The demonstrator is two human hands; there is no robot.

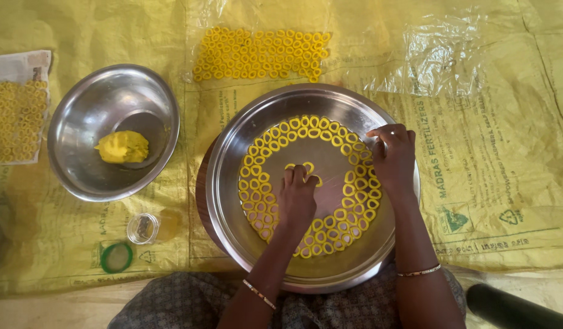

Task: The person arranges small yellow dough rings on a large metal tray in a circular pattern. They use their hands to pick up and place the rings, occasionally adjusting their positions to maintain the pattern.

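Note:
A wide steel plate (232,201) lies in front of me, with several small yellow dough rings (257,176) laid in a circle inside it. My left hand (296,198) rests in the plate's middle, fingertips touching a dough ring (307,166) at the inner row. My right hand (393,159) sits on the plate's right rim, fingers curled over the outer rings; whether it holds one is hidden.
A steel bowl (86,116) at left holds a lump of yellow dough (123,147). More rings lie on clear plastic (260,55) behind the plate and on paper (16,116) at far left. A small glass jar (143,228) and green lid (116,257) lie on the yellow sheet.

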